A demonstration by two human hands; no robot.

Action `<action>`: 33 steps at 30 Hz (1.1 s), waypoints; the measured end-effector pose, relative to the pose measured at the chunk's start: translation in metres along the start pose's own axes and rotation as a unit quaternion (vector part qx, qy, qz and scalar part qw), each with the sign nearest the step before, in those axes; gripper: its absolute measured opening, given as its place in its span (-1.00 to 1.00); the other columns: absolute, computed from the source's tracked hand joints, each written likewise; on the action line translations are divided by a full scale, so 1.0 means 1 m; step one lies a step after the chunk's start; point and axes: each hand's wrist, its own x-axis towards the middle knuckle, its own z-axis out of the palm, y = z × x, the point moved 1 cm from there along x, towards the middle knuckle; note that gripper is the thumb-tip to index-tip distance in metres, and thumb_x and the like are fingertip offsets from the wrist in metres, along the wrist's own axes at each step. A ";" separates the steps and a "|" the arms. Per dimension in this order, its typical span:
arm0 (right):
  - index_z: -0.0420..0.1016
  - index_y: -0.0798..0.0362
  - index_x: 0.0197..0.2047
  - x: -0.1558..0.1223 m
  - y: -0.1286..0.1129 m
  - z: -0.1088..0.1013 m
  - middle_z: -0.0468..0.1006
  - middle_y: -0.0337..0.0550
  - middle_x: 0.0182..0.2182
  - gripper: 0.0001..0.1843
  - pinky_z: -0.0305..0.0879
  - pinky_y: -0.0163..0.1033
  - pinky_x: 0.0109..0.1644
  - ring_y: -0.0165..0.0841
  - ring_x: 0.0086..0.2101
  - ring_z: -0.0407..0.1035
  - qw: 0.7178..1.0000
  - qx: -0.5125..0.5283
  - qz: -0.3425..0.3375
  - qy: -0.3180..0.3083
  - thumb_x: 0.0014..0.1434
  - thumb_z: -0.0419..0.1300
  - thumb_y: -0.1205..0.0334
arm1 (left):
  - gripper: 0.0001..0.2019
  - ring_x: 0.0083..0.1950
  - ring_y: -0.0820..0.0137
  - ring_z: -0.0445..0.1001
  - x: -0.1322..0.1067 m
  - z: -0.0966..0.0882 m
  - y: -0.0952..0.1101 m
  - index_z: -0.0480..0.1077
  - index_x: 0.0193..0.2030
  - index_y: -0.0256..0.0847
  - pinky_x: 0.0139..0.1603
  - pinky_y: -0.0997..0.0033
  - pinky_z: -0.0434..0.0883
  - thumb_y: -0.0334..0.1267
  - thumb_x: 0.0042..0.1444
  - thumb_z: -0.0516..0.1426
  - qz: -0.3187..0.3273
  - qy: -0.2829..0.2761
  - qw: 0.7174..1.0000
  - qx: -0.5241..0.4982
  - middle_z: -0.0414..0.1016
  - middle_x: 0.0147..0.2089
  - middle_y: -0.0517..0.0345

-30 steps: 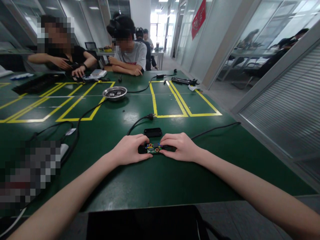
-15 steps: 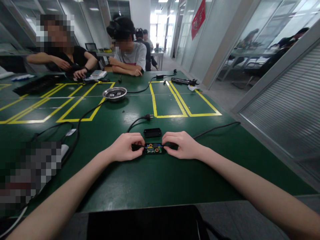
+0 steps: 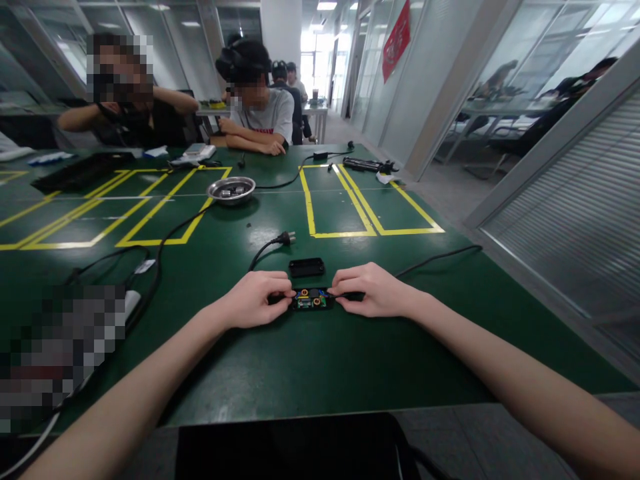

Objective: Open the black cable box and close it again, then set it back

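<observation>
A small open black case with a circuit board [image 3: 311,300] inside lies on the green table between my hands. Two copper-coloured ring coils show on the board. My left hand [image 3: 257,298] pinches the black power cord at the case's left end; this cord leads up to a two-pin plug [image 3: 286,238]. At the right end, my right hand [image 3: 373,291] pinches the other black cable [image 3: 437,255], which runs off to the right. Just beyond the case rests a black plastic cover [image 3: 307,267], hollow side up. My fingertips hide where the cables enter the case.
A metal bowl [image 3: 231,191] with small parts stands farther back. Yellow tape [image 3: 345,235] marks rectangles on the table. A blurred-out object [image 3: 60,353] and a loose black cable [image 3: 157,260] lie at left. Two people sit across the table, with a black tray [image 3: 83,171] near one.
My hands and the case have shifted slightly right in view. The plug has moved a little left and turned. Across the table, a person has raised both arms toward their head.
</observation>
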 end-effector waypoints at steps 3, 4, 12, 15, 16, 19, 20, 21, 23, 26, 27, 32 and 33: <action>0.62 0.05 -0.20 0.001 -0.004 -0.002 0.62 -0.11 -0.24 -0.80 0.27 -0.31 -0.35 -0.40 -0.39 0.47 0.998 -0.065 -0.015 -0.023 0.31 0.14 0.32 | -0.84 -0.36 0.42 0.42 0.001 -0.001 0.004 0.46 -0.32 -0.21 -0.35 0.48 0.32 -0.28 0.24 0.10 0.022 -0.007 0.999 0.041 0.46 -0.33 0.15; 0.61 0.05 -0.19 0.001 -0.005 -0.002 0.62 -0.10 -0.24 -0.80 0.26 -0.30 -0.36 -0.39 -0.38 0.46 0.996 -0.082 -0.020 -0.029 0.32 0.14 0.32 | -0.85 -0.33 0.39 0.43 0.001 -0.002 0.005 0.46 -0.33 -0.20 -0.32 0.46 0.34 -0.26 0.23 0.12 0.035 -0.006 0.998 0.054 0.47 -0.33 0.14; 0.64 0.06 -0.19 0.006 0.008 0.009 0.63 -0.05 -0.20 -0.75 0.43 -0.21 -0.23 -0.29 -0.27 0.51 0.996 -0.075 -0.016 0.052 0.39 0.12 0.25 | -0.79 -0.23 0.31 0.49 0.005 0.003 -0.003 0.49 -0.33 -0.20 -0.22 0.38 0.42 -0.15 0.28 0.17 0.060 0.028 0.993 0.094 0.54 -0.28 0.07; 0.61 0.01 0.08 0.008 0.016 0.019 0.60 0.06 0.07 -0.71 0.50 0.03 0.08 -0.14 0.01 0.51 0.990 -0.040 0.050 0.129 0.39 0.17 0.16 | -0.77 -0.13 0.26 0.56 0.004 0.004 -0.011 0.55 -0.14 -0.20 -0.10 0.30 0.50 -0.08 0.25 0.22 0.038 0.070 0.996 0.051 0.58 -0.15 0.03; 0.54 -0.01 0.22 0.008 0.019 0.023 0.52 0.11 0.20 -0.60 0.45 0.14 0.18 -0.07 0.13 0.45 0.987 -0.031 0.076 0.134 0.37 0.20 0.11 | -0.67 -0.08 0.23 0.57 0.004 0.005 -0.013 0.54 0.00 -0.20 -0.04 0.25 0.52 -0.02 0.22 0.25 0.029 0.084 0.995 0.047 0.59 -0.08 -0.01; 0.36 -0.05 0.40 0.009 0.027 0.031 0.34 0.14 0.38 -0.39 0.26 0.33 0.35 0.02 0.33 0.26 0.989 -0.011 0.117 0.089 0.36 0.23 0.00 | -0.20 0.26 0.01 0.47 0.005 0.007 -0.018 0.32 0.38 -0.19 0.24 -0.04 0.45 0.14 0.08 0.36 0.001 0.098 0.993 0.066 0.47 0.28 -0.20; 0.41 -0.05 0.37 0.009 0.028 0.033 0.38 0.13 0.36 -0.43 0.24 0.33 0.36 0.01 0.33 0.28 0.991 -0.004 0.117 0.073 0.37 0.23 -0.01 | -0.08 0.35 -0.06 0.39 0.006 0.008 -0.019 0.23 0.45 -0.18 0.32 -0.13 0.38 0.17 0.03 0.38 -0.008 0.091 0.993 0.076 0.38 0.37 -0.25; 0.48 -0.04 0.31 0.009 0.029 0.033 0.44 0.12 0.32 -0.50 0.26 0.31 0.36 -0.01 0.29 0.33 0.992 0.003 0.112 0.062 0.38 0.23 0.00 | 0.00 0.40 -0.10 0.33 0.006 0.010 -0.020 0.17 0.49 -0.16 0.36 -0.20 0.32 0.19 -0.01 0.40 -0.017 0.079 0.993 0.084 0.32 0.43 -0.28; 0.59 0.00 0.17 0.009 0.028 0.032 0.54 0.11 0.22 -0.61 0.33 0.24 0.32 -0.06 0.20 0.44 0.993 0.019 0.100 0.063 0.37 0.25 0.03 | 0.01 0.38 -0.11 0.36 0.007 0.014 -0.022 0.12 0.52 -0.14 0.36 -0.23 0.32 0.17 0.02 0.40 -0.032 0.061 0.994 0.081 0.36 0.41 -0.27; 0.64 0.03 0.07 0.008 0.025 0.027 0.58 0.10 0.17 -0.69 0.44 0.13 0.25 -0.10 0.14 0.50 0.991 0.050 0.090 0.088 0.33 0.31 0.08 | -0.08 0.28 -0.01 0.47 0.006 0.017 -0.021 0.13 0.50 -0.08 0.30 -0.12 0.41 0.05 0.08 0.39 -0.032 0.069 0.996 0.052 0.45 0.32 -0.17; 0.63 0.03 0.07 0.008 0.023 0.025 0.57 0.09 0.17 -0.69 0.46 0.10 0.24 -0.11 0.14 0.51 0.990 0.061 0.087 0.096 0.32 0.33 0.10 | -0.11 0.25 0.02 0.49 0.005 0.017 -0.020 0.15 0.49 -0.06 0.28 -0.08 0.44 0.02 0.08 0.40 -0.027 0.077 0.996 0.038 0.44 0.32 -0.15; 0.54 0.02 0.15 0.008 0.014 0.020 0.54 0.07 0.18 -0.67 0.48 0.00 0.21 -0.18 0.13 0.50 0.987 0.098 0.040 0.119 0.34 0.29 0.22 | -0.19 0.05 0.17 0.57 0.004 0.016 -0.015 0.24 0.41 -0.02 0.11 0.09 0.57 -0.07 0.04 0.42 -0.014 0.109 0.994 -0.006 0.41 0.25 -0.05; 0.52 0.02 0.16 0.009 0.012 0.019 0.55 0.06 0.15 -0.67 0.50 -0.02 0.18 -0.20 0.10 0.52 0.987 0.103 0.036 0.120 0.34 0.29 0.24 | -0.20 0.02 0.19 0.57 0.004 0.015 -0.014 0.25 0.40 -0.03 0.10 0.11 0.57 -0.09 0.04 0.42 -0.012 0.110 0.994 -0.006 0.42 0.21 -0.03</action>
